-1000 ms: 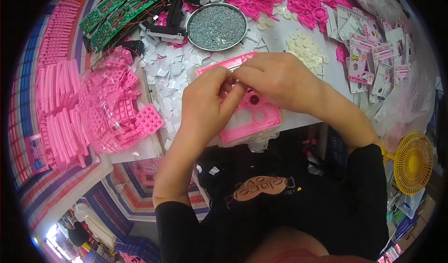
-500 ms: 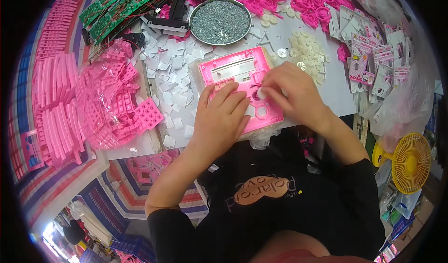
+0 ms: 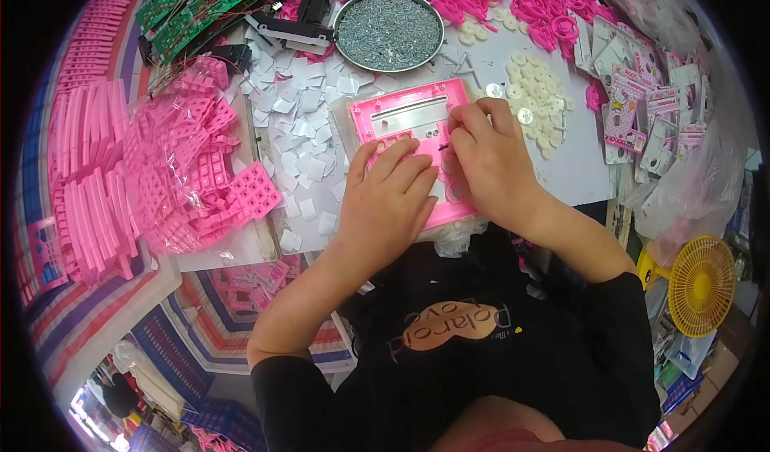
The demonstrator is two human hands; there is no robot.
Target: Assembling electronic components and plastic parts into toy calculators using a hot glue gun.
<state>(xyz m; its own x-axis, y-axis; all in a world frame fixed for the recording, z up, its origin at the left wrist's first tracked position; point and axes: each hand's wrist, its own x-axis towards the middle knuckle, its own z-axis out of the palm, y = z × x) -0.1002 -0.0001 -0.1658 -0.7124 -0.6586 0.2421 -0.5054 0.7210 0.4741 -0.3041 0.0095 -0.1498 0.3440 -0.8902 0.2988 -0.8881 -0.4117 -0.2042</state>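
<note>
A pink plastic casing (image 3: 411, 96) with a long slot, a round opening and small screw posts lies in front of me on a plastic-wrapped pad (image 3: 459, 243). My left hand (image 3: 383, 199) rests over its left and lower part, fingers stretched and slightly spread. Above the casing's right side, my right hand (image 3: 496, 157) has its fingers bent down and close together. Whatever sits under those fingertips is hidden by the hand. Cream-white discs (image 3: 533, 99) lie loose just beyond the right hand.
A round tray of small screws (image 3: 389, 31) stands behind the casing. White paper squares (image 3: 309, 167) are scattered at left, beside bagged pink button grids (image 3: 180, 171). Green circuit boards (image 3: 188, 19), pink ring-shaped parts (image 3: 553, 19) and printed cards (image 3: 630, 111) lie farther out. A yellow fan (image 3: 702, 286) stands right.
My right hand has closed in over the casing, and the white disc seen at its fingertips is now out of sight. The left hand keeps its place on the casing.
</note>
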